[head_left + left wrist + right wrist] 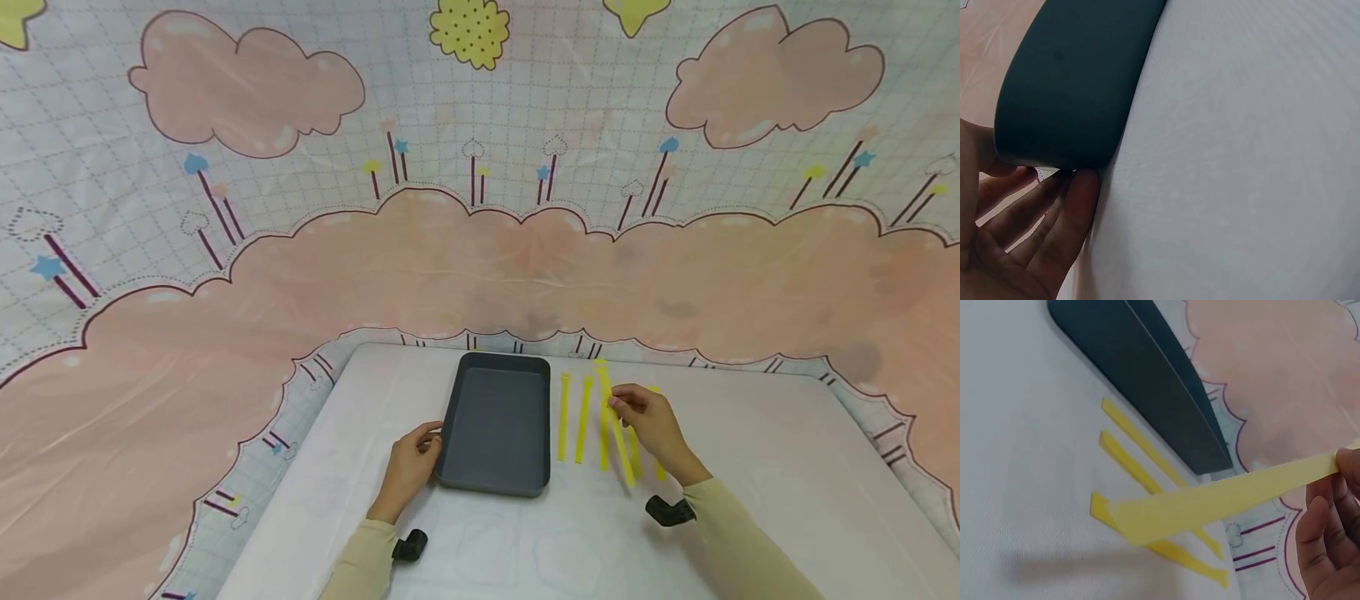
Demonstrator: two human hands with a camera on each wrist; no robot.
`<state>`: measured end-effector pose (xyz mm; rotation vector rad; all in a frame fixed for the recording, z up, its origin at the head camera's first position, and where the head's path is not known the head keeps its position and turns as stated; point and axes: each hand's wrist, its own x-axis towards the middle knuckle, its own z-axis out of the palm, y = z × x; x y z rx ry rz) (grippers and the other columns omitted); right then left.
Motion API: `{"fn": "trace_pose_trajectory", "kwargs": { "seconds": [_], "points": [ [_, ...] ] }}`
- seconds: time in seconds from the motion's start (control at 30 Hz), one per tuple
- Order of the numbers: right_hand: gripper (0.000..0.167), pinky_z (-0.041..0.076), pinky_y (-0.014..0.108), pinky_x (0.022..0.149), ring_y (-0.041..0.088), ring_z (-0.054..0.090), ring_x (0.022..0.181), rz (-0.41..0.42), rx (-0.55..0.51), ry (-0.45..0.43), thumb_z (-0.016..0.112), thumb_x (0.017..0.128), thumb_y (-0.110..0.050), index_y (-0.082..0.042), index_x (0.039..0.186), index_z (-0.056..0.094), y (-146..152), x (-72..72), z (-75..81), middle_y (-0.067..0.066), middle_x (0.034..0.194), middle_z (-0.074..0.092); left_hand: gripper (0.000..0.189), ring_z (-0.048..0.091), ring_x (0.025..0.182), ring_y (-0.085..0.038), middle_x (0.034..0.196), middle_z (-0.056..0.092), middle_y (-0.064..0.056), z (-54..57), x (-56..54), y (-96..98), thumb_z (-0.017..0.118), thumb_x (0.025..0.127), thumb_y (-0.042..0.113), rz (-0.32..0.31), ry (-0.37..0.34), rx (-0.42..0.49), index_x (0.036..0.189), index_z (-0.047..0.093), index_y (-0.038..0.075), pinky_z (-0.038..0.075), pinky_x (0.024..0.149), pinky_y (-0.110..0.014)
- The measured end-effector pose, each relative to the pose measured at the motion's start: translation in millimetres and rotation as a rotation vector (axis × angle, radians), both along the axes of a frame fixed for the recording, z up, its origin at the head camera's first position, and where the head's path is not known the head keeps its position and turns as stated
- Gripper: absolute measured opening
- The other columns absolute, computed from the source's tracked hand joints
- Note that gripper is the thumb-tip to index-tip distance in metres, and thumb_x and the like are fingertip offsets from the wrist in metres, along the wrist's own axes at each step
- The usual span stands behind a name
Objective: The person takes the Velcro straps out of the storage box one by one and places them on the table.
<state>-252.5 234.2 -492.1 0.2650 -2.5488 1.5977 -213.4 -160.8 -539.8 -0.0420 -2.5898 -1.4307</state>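
My right hand [651, 419] pinches a long, flat yellow strip [1210, 503] between thumb and fingers, to the right of the dark grey tray. In the right wrist view the strip slants over other yellow strips. At the left side of the rectangular tray [495, 429], my left hand [411, 462] touches its outer wall with the fingertips. From the left wrist, the fingers look fairly straight against the tray's wall [1066, 94], the lowest one close along the tabletop. Several yellow strips lie roughly side by side right of the tray, including one strip [563, 417] nearest it; my right hand partly hides some.
A white table [570, 550] bears the tray and strips. Behind it hangs a patterned cloth [525, 267] with pink clouds, which also drops along the table's sides. A black camera mount [670, 511] sits at the right wrist, another mount [411, 546] at the left.
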Motion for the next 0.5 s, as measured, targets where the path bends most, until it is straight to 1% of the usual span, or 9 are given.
{"fn": "trace_pose_trajectory", "kwargs": {
  "seconds": [0.17,0.37,0.43,0.5],
  "points": [
    [0.030,0.056,0.030,0.067,0.008,0.059,0.071,-0.045,-0.024,-0.041,0.064,0.096,-0.019,0.004,0.115,0.064,10,2.1,0.4,0.008,0.091,0.068,0.029,0.072,0.088,-0.024,0.103,0.075,-0.013,-0.4,0.4,-0.3,0.060,0.095,0.008,0.004,0.000,-0.006,0.122,0.068,0.008,0.056,0.073,-0.032],
    [0.031,0.055,0.024,0.067,0.003,0.058,0.074,-0.117,-0.029,-0.080,0.062,0.097,-0.018,0.006,0.117,0.063,26,4.4,1.8,0.008,0.095,0.069,0.029,0.073,0.090,-0.025,0.103,0.075,-0.012,-0.8,-0.1,-0.1,0.059,0.095,0.009,0.000,0.000,-0.010,0.123,0.068,0.008,0.057,0.075,-0.035],
    [0.032,0.054,0.022,0.067,0.002,0.058,0.075,-0.137,-0.031,-0.088,0.061,0.098,-0.019,0.006,0.119,0.062,32,5.1,1.9,0.003,0.094,0.069,0.029,0.073,0.091,-0.026,0.103,0.075,-0.012,-1.0,-0.2,0.1,0.059,0.096,0.009,-0.001,0.000,-0.011,0.123,0.068,0.008,0.058,0.076,-0.037],
    [0.033,0.053,0.020,0.067,0.000,0.058,0.076,-0.153,-0.038,-0.096,0.061,0.098,-0.020,0.005,0.120,0.062,36,5.8,1.2,-0.006,0.091,0.067,0.029,0.073,0.091,-0.026,0.103,0.075,-0.012,-0.9,-0.2,0.2,0.059,0.096,0.009,0.001,-0.002,-0.010,0.123,0.068,0.009,0.058,0.077,-0.039]
  ]
}}
